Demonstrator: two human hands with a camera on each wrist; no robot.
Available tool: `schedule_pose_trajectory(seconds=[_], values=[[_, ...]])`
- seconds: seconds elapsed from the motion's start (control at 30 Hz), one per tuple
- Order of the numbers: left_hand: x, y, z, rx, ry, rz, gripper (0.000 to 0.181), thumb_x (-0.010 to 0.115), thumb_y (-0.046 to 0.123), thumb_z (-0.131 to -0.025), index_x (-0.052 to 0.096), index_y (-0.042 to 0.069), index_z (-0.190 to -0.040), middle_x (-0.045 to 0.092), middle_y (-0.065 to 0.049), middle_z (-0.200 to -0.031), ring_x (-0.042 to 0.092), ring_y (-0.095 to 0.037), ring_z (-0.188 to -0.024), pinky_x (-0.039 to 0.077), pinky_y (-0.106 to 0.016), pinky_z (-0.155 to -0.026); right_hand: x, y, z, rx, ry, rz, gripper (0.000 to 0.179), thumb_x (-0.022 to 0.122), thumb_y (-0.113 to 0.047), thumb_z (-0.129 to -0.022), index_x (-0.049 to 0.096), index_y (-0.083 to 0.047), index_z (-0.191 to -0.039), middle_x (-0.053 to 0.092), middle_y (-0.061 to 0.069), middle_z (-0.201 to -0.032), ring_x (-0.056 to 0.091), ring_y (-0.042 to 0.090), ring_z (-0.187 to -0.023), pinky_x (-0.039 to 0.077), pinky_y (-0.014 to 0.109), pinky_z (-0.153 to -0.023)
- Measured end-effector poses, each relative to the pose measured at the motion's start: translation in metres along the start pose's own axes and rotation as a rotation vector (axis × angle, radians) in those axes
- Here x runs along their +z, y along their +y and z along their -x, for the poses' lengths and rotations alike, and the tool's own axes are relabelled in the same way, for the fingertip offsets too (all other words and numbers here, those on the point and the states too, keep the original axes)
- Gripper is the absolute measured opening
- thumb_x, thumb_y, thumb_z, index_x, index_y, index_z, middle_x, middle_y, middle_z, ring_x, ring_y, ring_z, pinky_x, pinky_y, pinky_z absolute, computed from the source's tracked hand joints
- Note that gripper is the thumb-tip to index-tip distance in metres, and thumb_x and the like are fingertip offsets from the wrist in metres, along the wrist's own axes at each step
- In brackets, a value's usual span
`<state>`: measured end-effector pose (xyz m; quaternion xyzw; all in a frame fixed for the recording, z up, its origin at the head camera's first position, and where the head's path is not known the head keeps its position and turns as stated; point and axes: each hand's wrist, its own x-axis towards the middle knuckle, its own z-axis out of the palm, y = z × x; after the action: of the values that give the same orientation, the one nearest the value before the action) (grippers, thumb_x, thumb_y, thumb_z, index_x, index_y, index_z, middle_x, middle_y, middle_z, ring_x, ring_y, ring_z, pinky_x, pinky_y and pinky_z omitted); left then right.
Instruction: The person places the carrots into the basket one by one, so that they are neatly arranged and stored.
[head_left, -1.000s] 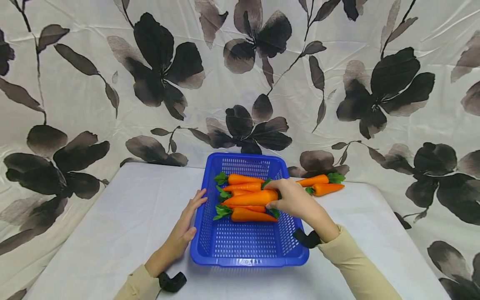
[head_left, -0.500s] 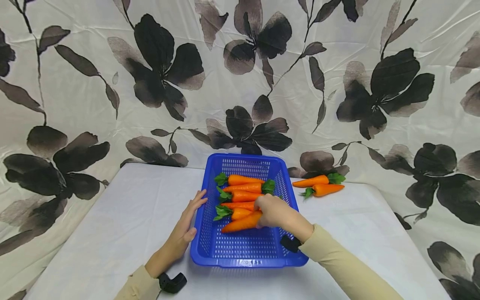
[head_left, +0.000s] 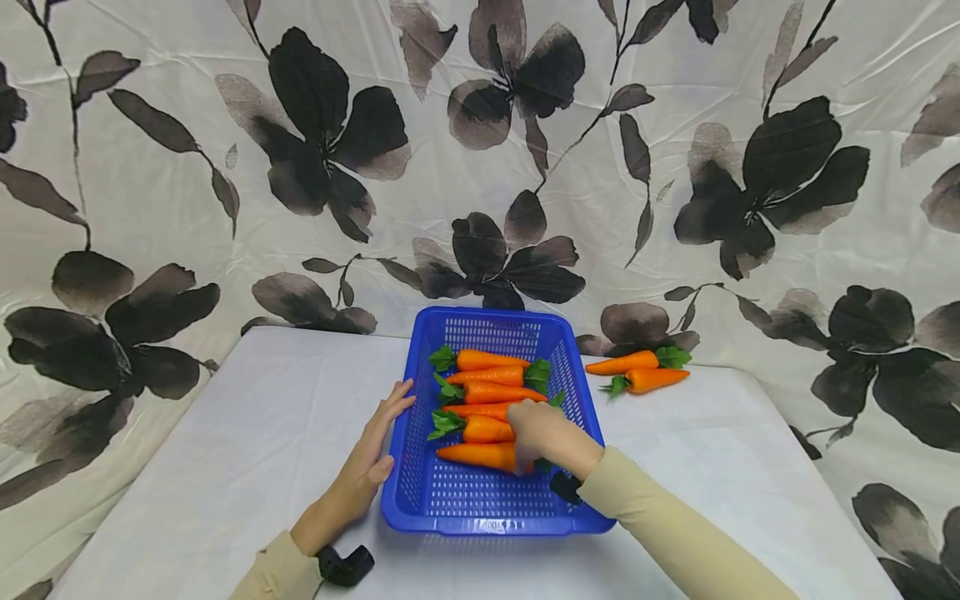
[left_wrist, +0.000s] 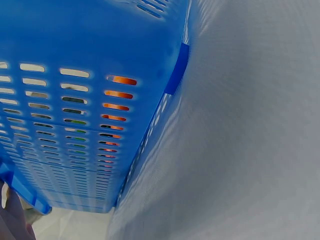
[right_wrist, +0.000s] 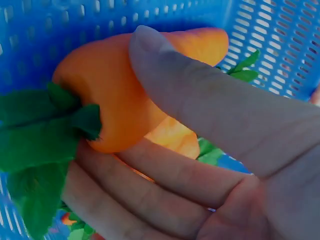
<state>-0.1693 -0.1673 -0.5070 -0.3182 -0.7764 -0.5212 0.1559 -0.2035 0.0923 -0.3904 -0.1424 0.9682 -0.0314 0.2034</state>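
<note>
In the head view, several orange carrots with green leafy tops lie crosswise in a row inside a blue plastic basket [head_left: 495, 525]. My right hand [head_left: 551, 435] reaches into it and holds the nearest carrot [head_left: 476, 456] by its leafy end, the tip pointing left. The right wrist view has the thumb across this carrot [right_wrist: 115, 85] and the fingers under it, green leaves [right_wrist: 35, 130] sticking out beyond. My left hand [head_left: 367, 454] rests against the basket's left side with its fingers extended along the rim. In the left wrist view, the slotted basket wall [left_wrist: 90, 45] fills much of the picture.
Two more carrots lie on the white-covered table to the right of the basket, an upper carrot [head_left: 622, 362] and a lower carrot [head_left: 658, 380]. A flower-printed cloth [head_left: 480, 167] hangs behind the table [head_left: 247, 417].
My right hand has carried a carrot from above the others toward the near side and lowered it in front of the row. The left hand and the basket have stayed in place.
</note>
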Motion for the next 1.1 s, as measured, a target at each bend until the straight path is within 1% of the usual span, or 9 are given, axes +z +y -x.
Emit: schedule_pose_trajectory(seconds=[0.1,0.23,0.3,0.43,0.53,0.67,0.8,0.97,1.1], values=[[0.0,0.0,-0.001,0.001,0.001,0.001,0.064,0.036,0.046,-0.1,0.031,0.013,-0.155,0.019,-0.008,-0.165,0.007,-0.034,-0.152,0.002,-0.078,-0.106,0.0,0.004,0.0,-0.041,0.035,0.01,0.04,0.094,-0.015,-0.062,0.064,-0.01,-0.087,0.056,0.003,-0.079,0.053,0.021,-0.073,0.051,0.036,-0.063],[0.0,0.001,-0.001,0.005,-0.001,0.002,0.064,0.035,0.046,-0.1,0.031,0.011,-0.155,0.018,-0.009,-0.165,0.007,-0.038,-0.151,0.001,-0.076,-0.108,-0.001,0.006,0.0,-0.052,0.053,0.031,0.039,0.095,-0.016,-0.06,0.063,-0.011,-0.083,0.054,0.002,-0.076,0.051,0.019,-0.07,0.049,0.035,-0.06],[0.0,0.001,-0.002,0.005,-0.001,0.001,0.064,0.035,0.046,-0.101,0.031,0.011,-0.155,0.018,-0.009,-0.165,0.007,-0.039,-0.15,0.001,-0.074,-0.109,-0.002,0.005,0.0,-0.032,0.049,0.028,0.039,0.094,-0.016,-0.061,0.064,-0.011,-0.084,0.056,0.003,-0.077,0.053,0.02,-0.071,0.051,0.035,-0.062],[0.0,0.003,-0.003,-0.003,0.0,0.005,0.064,0.034,0.046,-0.101,0.031,0.011,-0.155,0.018,-0.008,-0.165,0.007,-0.039,-0.15,0.0,-0.073,-0.11,-0.005,0.002,0.0,0.008,0.041,0.029,0.049,0.095,-0.021,-0.062,0.068,-0.007,-0.101,0.063,0.005,-0.088,0.058,0.022,-0.082,0.056,0.037,-0.079],[-0.001,0.004,-0.003,-0.008,0.001,0.01,0.064,0.034,0.046,-0.101,0.031,0.011,-0.154,0.019,-0.008,-0.165,0.007,-0.035,-0.151,0.0,-0.071,-0.111,-0.008,0.001,0.001,0.011,0.038,0.018,0.049,0.094,-0.023,-0.064,0.068,-0.006,-0.102,0.063,0.005,-0.089,0.058,0.022,-0.082,0.055,0.037,-0.08],[-0.001,0.004,-0.003,-0.011,0.0,0.012,0.064,0.035,0.046,-0.101,0.031,0.012,-0.155,0.019,-0.008,-0.165,0.007,-0.035,-0.151,0.0,-0.073,-0.11,-0.015,0.006,0.005,-0.028,0.057,-0.051,0.036,0.094,-0.02,-0.063,0.064,-0.008,-0.079,0.057,0.004,-0.075,0.054,0.02,-0.068,0.052,0.033,-0.062],[-0.002,0.005,-0.004,-0.013,-0.003,0.008,0.064,0.034,0.047,-0.101,0.031,0.013,-0.155,0.018,-0.008,-0.165,0.007,-0.038,-0.151,0.001,-0.077,-0.107,-0.028,0.013,0.011,-0.071,0.097,-0.132,0.037,0.095,-0.02,-0.063,0.061,-0.009,-0.071,0.056,0.003,-0.069,0.054,0.019,-0.062,0.048,0.031,-0.055],[-0.002,0.005,-0.004,-0.02,-0.005,0.007,0.064,0.034,0.047,-0.101,0.03,0.013,-0.155,0.018,-0.008,-0.165,0.006,-0.036,-0.151,0.001,-0.075,-0.108,-0.046,0.023,0.015,-0.06,0.102,-0.241,0.029,0.092,-0.021,-0.069,0.068,-0.007,-0.077,0.061,0.002,-0.073,0.057,0.019,-0.067,0.053,0.03,-0.061],[-0.003,0.006,-0.004,-0.027,-0.007,0.011,0.064,0.034,0.047,-0.101,0.031,0.014,-0.155,0.018,-0.007,-0.165,0.007,-0.036,-0.151,0.001,-0.076,-0.108,-0.06,0.04,0.02,-0.082,0.146,-0.339,0.025,0.088,-0.019,-0.074,0.074,-0.003,-0.087,0.067,0.002,-0.076,0.062,0.017,-0.069,0.057,0.033,-0.068]])
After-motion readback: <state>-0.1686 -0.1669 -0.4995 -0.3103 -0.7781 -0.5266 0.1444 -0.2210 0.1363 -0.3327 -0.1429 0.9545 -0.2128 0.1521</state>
